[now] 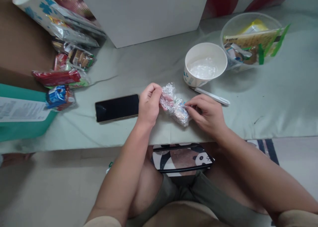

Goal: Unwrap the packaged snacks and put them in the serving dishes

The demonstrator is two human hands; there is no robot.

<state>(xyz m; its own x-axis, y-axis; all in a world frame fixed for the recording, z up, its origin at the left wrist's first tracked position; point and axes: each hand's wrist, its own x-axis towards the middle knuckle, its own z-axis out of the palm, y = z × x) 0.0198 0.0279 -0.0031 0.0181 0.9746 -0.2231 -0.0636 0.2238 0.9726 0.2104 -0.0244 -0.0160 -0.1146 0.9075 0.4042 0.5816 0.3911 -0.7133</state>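
A small bundle in clear bubble wrap (177, 109), with something pink and pale inside, is held between my two hands just above the table's front part. My left hand (149, 104) is closed, thumb and fingers pinching the bundle's left end. At its right end, my right hand (205, 111) pinches the wrap with thumb and forefinger. What exactly lies inside the wrap cannot be made out. Beyond my right hand lies a white utility knife (215, 97), close to a paper cup (192, 79) with clear plastic in it.
A black phone (117, 108) lies left of my left hand. Snack packets (59, 78) and another paper cup (29, 8) are at the left, beside a green bag (22, 127). A clear tub (225, 29) holds packets at the back right. A white box (149, 15) stands behind.
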